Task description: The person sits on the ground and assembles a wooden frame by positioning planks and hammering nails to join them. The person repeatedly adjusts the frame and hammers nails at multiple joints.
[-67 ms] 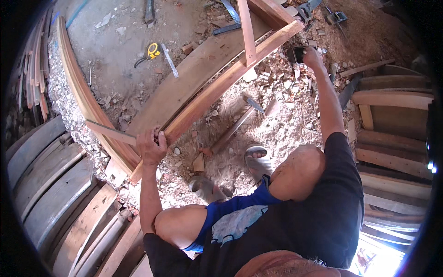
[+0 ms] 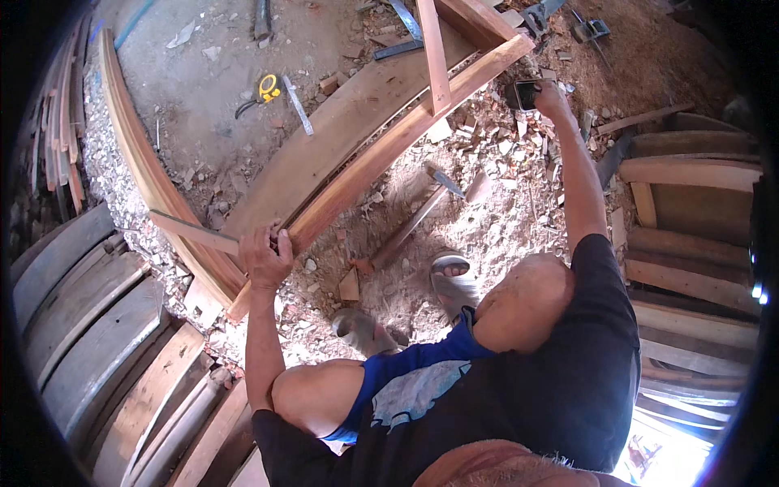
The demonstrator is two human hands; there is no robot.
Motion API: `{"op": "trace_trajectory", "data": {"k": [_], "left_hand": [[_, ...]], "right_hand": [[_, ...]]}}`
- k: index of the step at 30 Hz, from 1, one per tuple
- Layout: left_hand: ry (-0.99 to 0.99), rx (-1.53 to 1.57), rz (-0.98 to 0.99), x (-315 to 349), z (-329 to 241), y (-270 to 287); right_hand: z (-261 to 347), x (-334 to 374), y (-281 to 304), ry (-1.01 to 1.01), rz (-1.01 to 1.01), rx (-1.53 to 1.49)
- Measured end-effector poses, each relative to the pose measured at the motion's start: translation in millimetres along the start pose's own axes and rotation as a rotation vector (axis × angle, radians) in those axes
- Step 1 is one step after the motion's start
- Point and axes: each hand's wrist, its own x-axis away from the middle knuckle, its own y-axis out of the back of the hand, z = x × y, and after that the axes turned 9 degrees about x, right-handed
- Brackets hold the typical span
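Note:
My left hand (image 2: 266,257) is closed over the near-left end of a long reddish wooden beam (image 2: 365,183), where a short thin wooden strip (image 2: 193,230) meets it. The beam is part of a large frame with curved boards (image 2: 174,183) on its left and a cross strip (image 2: 436,61) near its far end. My right hand (image 2: 552,101) reaches far forward, its fingers closed on a small dark, box-like object (image 2: 523,95) with a pale rim. That object is just above the wood chips beside the beam's far end; its exact kind does not show.
A hammer (image 2: 445,182) lies on the littered ground before my feet. A yellow tape measure (image 2: 269,88) and a metal ruler (image 2: 298,105) lie beyond the beam. Curved timber pieces are stacked left (image 2: 105,349) and right (image 2: 690,268). A hand plane (image 2: 590,31) is at the far right.
The dark object in my right hand has shifted slightly left and tilted, showing more of its face. My left hand and the frame stay in place.

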Motion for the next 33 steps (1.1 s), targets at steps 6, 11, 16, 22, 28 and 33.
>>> {"op": "trace_trajectory", "data": {"k": [6, 11, 16, 22, 28, 33], "left_hand": [[-0.014, 0.014, -0.033, -5, 4, -4], [0.025, 0.122, -0.086, -4, 9, -5], [0.133, 0.687, 0.145, 25, -74, 34], [0.473, 1.405, 0.104, 109, -78, -23], [0.558, 1.218, 0.123, 141, -51, 2], [0.437, 1.210, -0.077, 135, -44, 3]], "right_hand": [[8, 27, 82, 0.096, 0.168, -0.686], [134, 77, 186, 0.380, 0.380, -0.971], [294, 205, 190, 0.716, 0.600, -0.645], [416, 355, 148, 0.683, 0.642, -0.906], [432, 410, 83, 0.477, 0.566, -1.190], [439, 415, 91, 0.516, 0.503, -1.104]]}}
